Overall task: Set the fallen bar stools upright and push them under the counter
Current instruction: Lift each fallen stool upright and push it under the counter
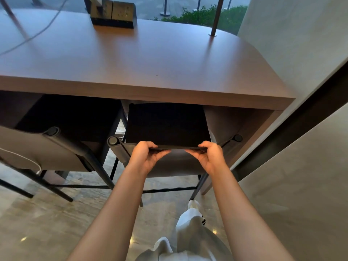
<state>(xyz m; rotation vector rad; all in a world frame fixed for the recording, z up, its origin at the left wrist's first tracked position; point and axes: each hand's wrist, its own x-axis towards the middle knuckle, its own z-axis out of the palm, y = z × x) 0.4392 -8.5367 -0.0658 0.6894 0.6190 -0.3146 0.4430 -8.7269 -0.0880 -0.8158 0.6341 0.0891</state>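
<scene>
A dark bar stool [167, 125] stands upright in front of me, its black seat partly under the brown counter [150, 87]. Its low grey backrest [175, 161] spans two round-capped posts. My left hand [145, 157] and my right hand [207, 157] both grip the top edge of that backrest, thumbs on top and fingers beneath. A second stool [56, 144] of the same kind stands upright to the left, its seat under the counter too.
A black socket box [113, 14] and a cable [37, 32] sit on the counter's far side. A thin post [216, 17] rises from the counter top. A grey wall [301, 53] closes in on the right. My white-trousered leg and shoe [194, 219] stand on the marble floor.
</scene>
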